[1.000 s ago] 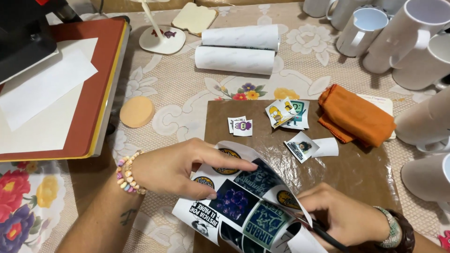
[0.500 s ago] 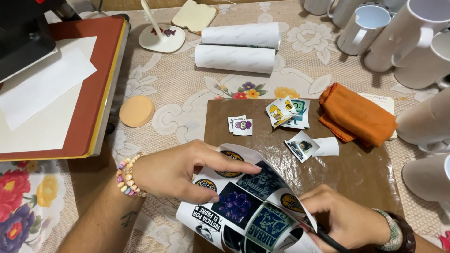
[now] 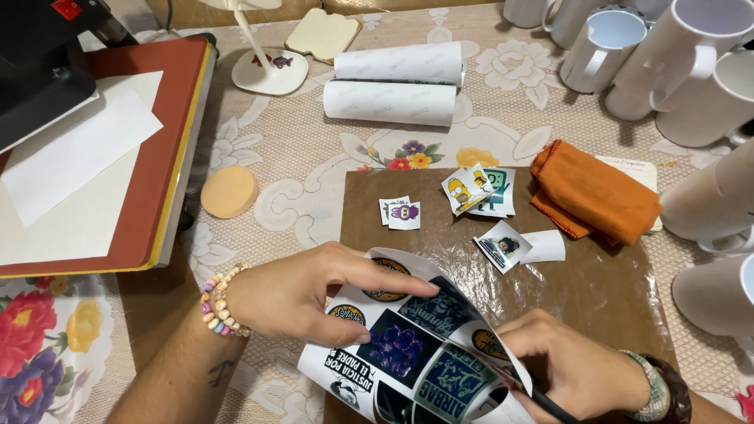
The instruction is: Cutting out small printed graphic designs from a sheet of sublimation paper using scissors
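Both hands are down on a glossy printed sticker sheet (image 3: pixel 408 345) at the near edge of a brown mat (image 3: pixel 597 283). Her left hand (image 3: pixel 306 294), a beaded bracelet (image 3: pixel 220 302) at the wrist, lies on the sheet with fingers stretched flat, pressing it down where it curls upward. Just beside it, the right hand (image 3: pixel 569 365) is closed around a dark, thin tool (image 3: pixel 550 404) whose tip meets the sheet's curled edge; what kind of tool, I cannot tell. Farther up the mat lie small cut-out stickers (image 3: pixel 479 188), well apart from the hands, and a folded orange cloth (image 3: pixel 597 196) on the right. White mugs (image 3: pixel 683 71) crowd the far right corner, two paper rolls (image 3: pixel 393 86) sit beyond the mat, and a round tan sponge (image 3: pixel 229 191) rests to the left near a heat press (image 3: pixel 86 149).
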